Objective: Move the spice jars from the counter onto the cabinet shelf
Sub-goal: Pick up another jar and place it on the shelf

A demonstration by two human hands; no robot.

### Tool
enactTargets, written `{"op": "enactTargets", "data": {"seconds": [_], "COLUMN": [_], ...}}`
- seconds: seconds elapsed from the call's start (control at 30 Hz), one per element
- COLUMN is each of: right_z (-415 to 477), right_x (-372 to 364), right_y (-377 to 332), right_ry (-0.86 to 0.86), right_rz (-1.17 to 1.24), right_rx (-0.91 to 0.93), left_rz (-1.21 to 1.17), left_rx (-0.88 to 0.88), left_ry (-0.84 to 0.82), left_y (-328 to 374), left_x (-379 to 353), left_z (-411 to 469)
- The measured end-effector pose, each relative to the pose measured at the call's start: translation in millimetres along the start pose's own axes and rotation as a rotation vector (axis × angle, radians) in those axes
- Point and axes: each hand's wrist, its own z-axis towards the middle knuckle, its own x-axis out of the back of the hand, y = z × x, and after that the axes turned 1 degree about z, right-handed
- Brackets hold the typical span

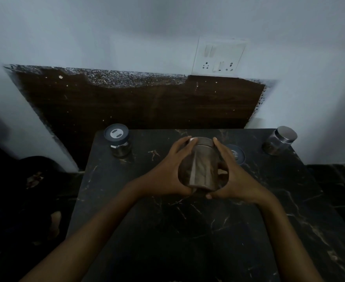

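I held the clear round jar of brown spice with a metal lid (198, 165) between both hands, over the middle of the black marble-patterned surface (188, 231). My left hand (167, 171) wrapped its left side and my right hand (236, 176) its right side. The fingers (182, 143) of each hand were curled round the wall of the jar up to the lid, and the thumbs came close together near its base. The jar was tilted, with the lid pointing away from me toward the wall. I could not tell for sure whether its base was clear of the surface.

Three other jars stood on the surface: a glass jar with a dark grey lid (117, 142) at the back left, a glass jar with a silver lid (280, 141) at the back right corner, and a jar with a dark round lid (235, 154) just behind my right hand, partly hidden by it.

In my judgement this was the pick-up step for one jar, with three more left to move. The cabinet shelf was not in view, so the next move called for bringing the jar upright, lifting it without knocking the jar behind my right hand, and turning toward the shelf.
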Motion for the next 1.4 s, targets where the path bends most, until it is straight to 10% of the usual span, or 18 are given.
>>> {"op": "enactTargets", "data": {"seconds": [1.4], "right_z": [-3], "right_x": [5], "right_y": [-24], "right_ry": [0.034], "right_rz": [0.051], "right_rx": [0.071], "left_rz": [0.168], "left_rx": [-0.078], "left_ry": [-0.04], "left_y": [25], "left_x": [14], "left_z": [-2]}}
